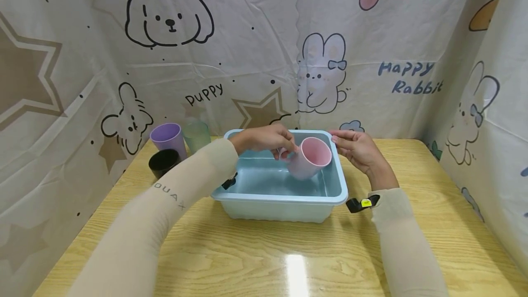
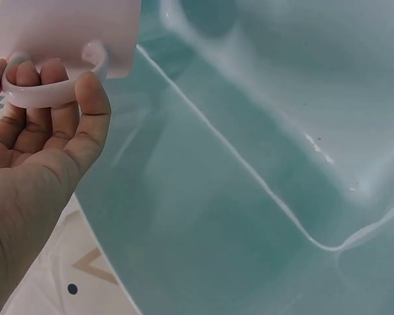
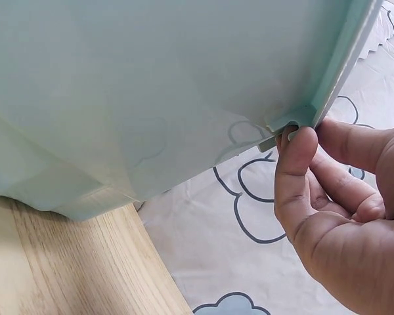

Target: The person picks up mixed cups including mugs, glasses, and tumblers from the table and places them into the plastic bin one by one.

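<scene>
A pink mug (image 1: 303,166) tilts inside a light blue plastic basin (image 1: 272,199), its mouth facing up and to the right. My left hand (image 1: 270,140) grips the mug by its handle; in the left wrist view the fingers of that hand (image 2: 46,144) curl through the handle (image 2: 43,95). At the basin's far right corner, my right hand (image 1: 358,150) pinches the rim. The right wrist view shows thumb and fingers of the right hand (image 3: 341,190) closed on the rim's edge (image 3: 335,82) from outside the basin.
Left of the basin stand a purple cup (image 1: 168,139), a translucent green cup (image 1: 196,135) and a black cup (image 1: 164,162) on the wooden table (image 1: 247,255). A printed cloth (image 1: 255,35) hangs behind the table and at both sides.
</scene>
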`<action>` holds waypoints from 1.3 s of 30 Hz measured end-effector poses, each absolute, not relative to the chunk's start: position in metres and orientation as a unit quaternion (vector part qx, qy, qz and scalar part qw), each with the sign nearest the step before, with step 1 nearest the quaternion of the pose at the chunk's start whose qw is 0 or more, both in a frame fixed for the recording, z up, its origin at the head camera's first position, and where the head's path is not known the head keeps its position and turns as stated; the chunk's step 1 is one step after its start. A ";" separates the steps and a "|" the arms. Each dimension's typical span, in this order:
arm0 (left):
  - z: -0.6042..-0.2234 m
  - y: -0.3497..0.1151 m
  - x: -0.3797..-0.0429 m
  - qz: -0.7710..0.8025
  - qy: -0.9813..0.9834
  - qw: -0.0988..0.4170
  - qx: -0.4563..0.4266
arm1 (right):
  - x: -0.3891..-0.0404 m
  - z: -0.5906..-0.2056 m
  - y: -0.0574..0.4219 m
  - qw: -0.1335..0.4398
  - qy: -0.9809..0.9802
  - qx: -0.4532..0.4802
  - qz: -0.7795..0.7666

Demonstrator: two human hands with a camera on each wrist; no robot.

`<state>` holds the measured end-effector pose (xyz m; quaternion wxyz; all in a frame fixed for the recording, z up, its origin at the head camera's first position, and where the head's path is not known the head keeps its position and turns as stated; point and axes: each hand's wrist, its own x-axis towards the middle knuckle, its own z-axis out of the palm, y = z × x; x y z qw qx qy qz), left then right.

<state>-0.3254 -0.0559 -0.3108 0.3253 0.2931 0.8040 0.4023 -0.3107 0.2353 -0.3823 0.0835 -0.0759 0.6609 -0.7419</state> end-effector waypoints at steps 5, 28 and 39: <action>-0.318 -0.056 -0.328 0.402 0.807 0.329 0.282 | -0.311 -0.383 0.235 0.079 0.663 -0.079 -0.740; -0.341 -0.056 -0.330 0.370 0.822 0.330 0.280 | -0.309 -0.382 0.235 0.081 0.662 -0.082 -0.741; -0.346 -0.057 -0.334 0.365 0.827 0.341 0.256 | -0.310 -0.382 0.235 0.084 0.657 -0.084 -0.744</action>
